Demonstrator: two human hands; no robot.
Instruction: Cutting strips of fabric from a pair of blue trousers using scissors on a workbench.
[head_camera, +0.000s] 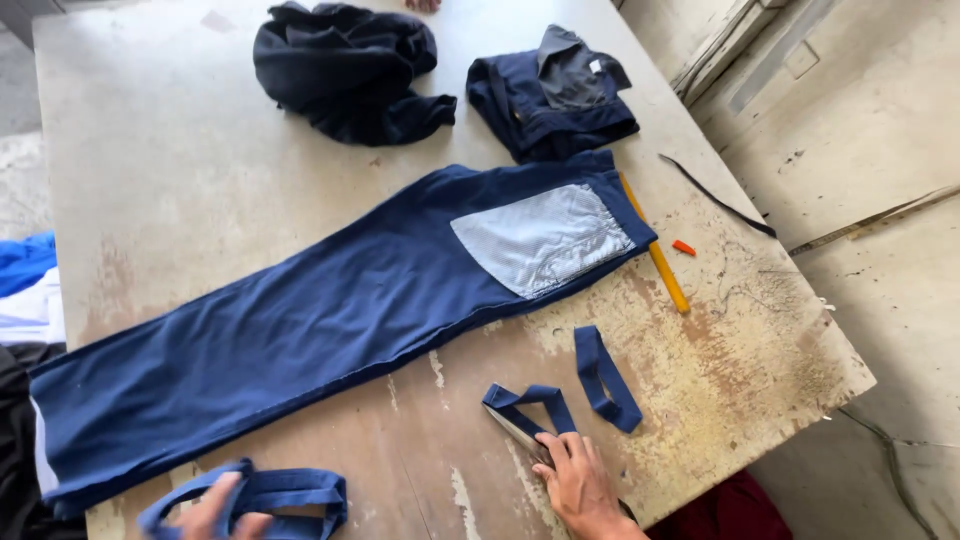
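Both hands are seen at the near edge of a worn worktable (160, 160): the right hand (580, 485) is laid flat, fingers spread, on the end of a folded navy fabric strip (528, 408), apparently to pin it down, while the left hand (215, 510), blurred, is loosely cupped over a second, bunched navy strip (285, 495); whether that one is actually gripped cannot be told. A third navy strip (603, 378), looped, is left lying just beside the first, untouched. Beyond the three strips, one pair of navy trousers (300, 330) is spread flat and diagonally across the table, inside out, so that a pale grey pocket lining (540, 240) is exposed. A yellow stick, likely a ruler (655, 255), is partly tucked under the waistband, and one small orange marker piece (684, 247) is set near it. A thin dark offcut (715, 200) is curled by the far right edge. At the far side two more dark garments are kept apart: one crumpled (345, 70), one roughly folded (550, 95). Blue and white cloth (25, 285) is piled off the left edge.
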